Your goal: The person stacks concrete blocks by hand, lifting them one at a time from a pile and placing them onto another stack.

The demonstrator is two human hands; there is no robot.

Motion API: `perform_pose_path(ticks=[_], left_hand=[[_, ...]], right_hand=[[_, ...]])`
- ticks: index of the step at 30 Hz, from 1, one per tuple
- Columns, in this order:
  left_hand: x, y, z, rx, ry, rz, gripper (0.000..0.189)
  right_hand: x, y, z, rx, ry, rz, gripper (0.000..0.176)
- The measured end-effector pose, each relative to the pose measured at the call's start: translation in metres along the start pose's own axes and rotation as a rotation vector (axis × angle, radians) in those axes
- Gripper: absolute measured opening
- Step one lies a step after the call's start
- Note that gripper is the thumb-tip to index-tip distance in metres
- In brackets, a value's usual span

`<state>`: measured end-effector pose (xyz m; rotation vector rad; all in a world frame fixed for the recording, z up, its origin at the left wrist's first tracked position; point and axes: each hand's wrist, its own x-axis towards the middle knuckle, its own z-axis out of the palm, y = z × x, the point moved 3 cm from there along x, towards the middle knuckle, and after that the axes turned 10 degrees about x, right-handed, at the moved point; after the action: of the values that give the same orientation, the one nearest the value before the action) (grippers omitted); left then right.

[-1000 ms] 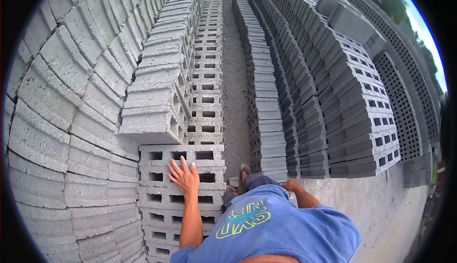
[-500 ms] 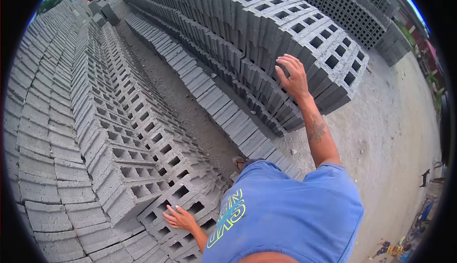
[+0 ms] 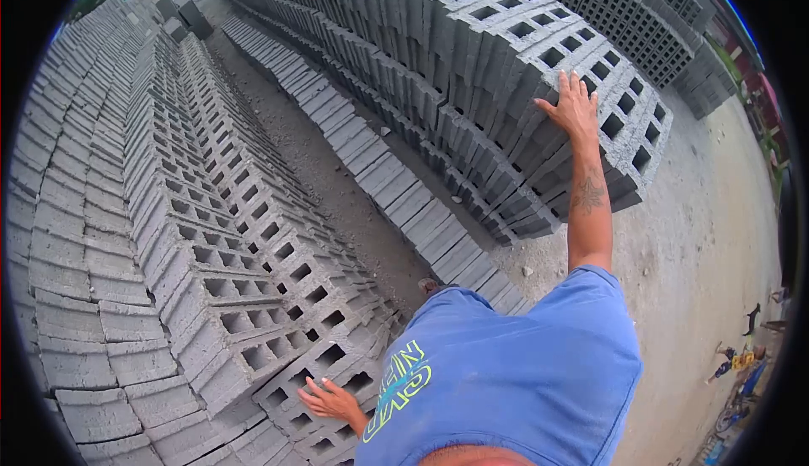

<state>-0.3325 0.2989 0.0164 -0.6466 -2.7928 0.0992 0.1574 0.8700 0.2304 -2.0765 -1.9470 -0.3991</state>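
My left hand lies with its fingers spread on the holed face of a grey hollow concrete block at the near end of the left stack. Rectangular holes show around the fingers. My right hand reaches forward, palm down, fingers apart and thumb out to the left. It overlaps the near end of the tall right stack of hollow blocks, by the upper edge of the end blocks. Neither hand is wrapped round a block.
A low row of blocks runs along the dirt strip between the stacks. More blocks are packed at far left. Pale ground lies to the right, with a black dog and a person in yellow farther off.
My right hand has moved forward and to the right over the stack's end, its fingers straightening. My left hand stays on the block, shifting slightly right in view. The view has shifted slightly.
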Motion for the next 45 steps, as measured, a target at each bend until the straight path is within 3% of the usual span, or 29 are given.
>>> perform_pose_path(ticks=[10, 15, 29, 32, 34, 35, 36, 38, 45], left_hand=[[0.003, 0.003, -0.009, -0.051, -0.026, -0.035, 0.044], [0.004, 0.003, -0.011, -0.072, 0.004, -0.026, 0.044], [0.005, 0.004, -0.013, -0.091, -0.016, -0.023, 0.044], [0.007, 0.004, -0.016, -0.065, -0.023, -0.037, 0.045], [0.008, 0.006, -0.019, -0.073, -0.04, -0.038, 0.045], [0.008, 0.005, -0.019, -0.083, -0.038, -0.037, 0.045], [0.008, 0.005, -0.02, -0.094, -0.031, -0.032, 0.045], [0.009, 0.006, -0.025, -0.109, -0.052, -0.063, 0.045], [0.007, 0.003, -0.019, -0.157, -0.015, -0.084, 0.045]], right_hand=[[0.002, -0.009, -0.01, -0.022, -0.008, 0.036, 0.081], [0.004, -0.009, -0.011, -0.035, -0.009, 0.03, 0.063], [0.004, -0.008, -0.009, -0.055, -0.056, 0.049, 0.064], [0.008, -0.005, -0.003, -0.063, -0.031, 0.023, 0.065], [0.012, -0.012, -0.01, 0.027, 0.152, 0.072, 0.064], [0.02, -0.021, -0.012, 0.325, 0.236, -0.004, 0.062], [0.03, -0.041, -0.013, 0.334, 0.227, -0.042, 0.062], [0.042, -0.095, -0.021, 0.873, 0.193, -0.206, 0.061], [0.036, -0.312, -0.109, 1.227, -0.139, -0.674, 0.064]])
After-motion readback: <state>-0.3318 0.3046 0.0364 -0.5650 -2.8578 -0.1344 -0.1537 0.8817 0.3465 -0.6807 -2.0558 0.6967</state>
